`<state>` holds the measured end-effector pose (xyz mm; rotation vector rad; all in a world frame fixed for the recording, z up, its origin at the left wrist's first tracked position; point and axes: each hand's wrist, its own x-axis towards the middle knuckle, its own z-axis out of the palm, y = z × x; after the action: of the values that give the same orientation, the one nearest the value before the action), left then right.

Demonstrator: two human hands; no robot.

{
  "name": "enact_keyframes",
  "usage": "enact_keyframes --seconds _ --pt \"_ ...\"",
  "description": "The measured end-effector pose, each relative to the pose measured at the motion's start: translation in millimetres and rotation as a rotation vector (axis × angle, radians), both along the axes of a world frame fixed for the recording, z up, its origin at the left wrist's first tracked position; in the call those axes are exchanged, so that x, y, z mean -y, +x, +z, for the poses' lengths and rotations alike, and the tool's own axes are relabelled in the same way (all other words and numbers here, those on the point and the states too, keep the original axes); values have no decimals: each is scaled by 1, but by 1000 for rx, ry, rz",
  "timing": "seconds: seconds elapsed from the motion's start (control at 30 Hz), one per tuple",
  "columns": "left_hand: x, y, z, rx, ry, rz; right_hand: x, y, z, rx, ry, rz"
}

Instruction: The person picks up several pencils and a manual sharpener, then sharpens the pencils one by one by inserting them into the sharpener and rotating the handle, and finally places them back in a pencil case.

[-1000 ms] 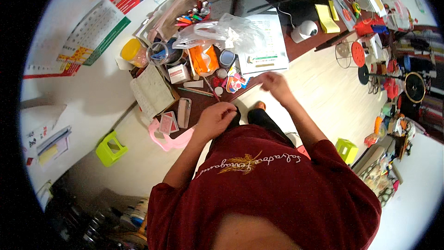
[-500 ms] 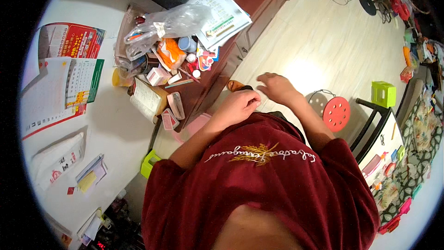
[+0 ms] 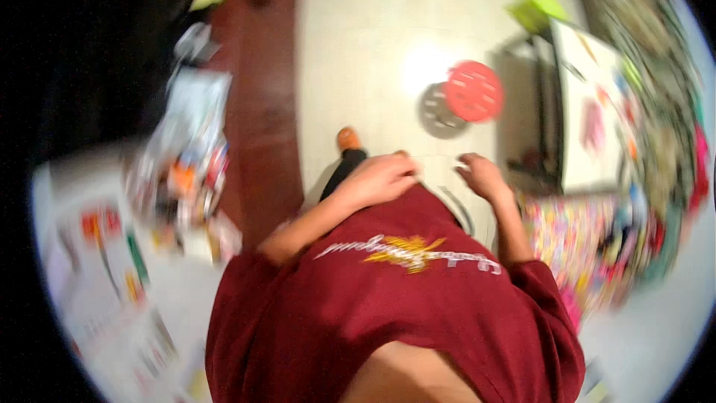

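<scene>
My left hand (image 3: 384, 177) hangs in front of the dark red shirt (image 3: 388, 306), above the dark trousers, its fingers loosely bent and slightly blurred. Nothing shows in it. My right hand (image 3: 481, 176) is held out over the pale floor (image 3: 365, 52), thumb and fingers apart, holding nothing. Neither hand touches any furniture. Beyond them a round red stool (image 3: 474, 91) with holes in its seat stands on the floor. Below my left hand a foot in an orange-brown shoe (image 3: 347, 139) shows.
Along the left runs a red-brown cabinet top (image 3: 261, 104) with a clear plastic bag (image 3: 195, 104) and blurred small items. To the right stand a white-topped table (image 3: 589, 134) with a dark frame, a bright green stool (image 3: 538, 11) and a multicoloured patterned cloth (image 3: 567, 239).
The view has turned and moved forward, so the cabinet now runs straight up the left and the red stool lies ahead. Both hands stay before the body, still holding nothing visible.
</scene>
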<state>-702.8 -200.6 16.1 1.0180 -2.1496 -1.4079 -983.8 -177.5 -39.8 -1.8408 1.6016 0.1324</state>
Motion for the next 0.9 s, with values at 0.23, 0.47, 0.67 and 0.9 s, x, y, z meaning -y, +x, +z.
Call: enact_keyframes --seconds 0.23,0.47,0.67,0.9 --pt "19 -60 -44 120 340 -241 -29 -5 -2 59 193 -282" --pt "55 -123 -37 206 93 -618 -65 22 -18 264 155 -417" --pt "58 -196 -33 261 138 -704 -102 -54 -21 263 -76 -692" --pt "6 -309 -63 315 238 -729 -148 -167 -35 239 1 -689"
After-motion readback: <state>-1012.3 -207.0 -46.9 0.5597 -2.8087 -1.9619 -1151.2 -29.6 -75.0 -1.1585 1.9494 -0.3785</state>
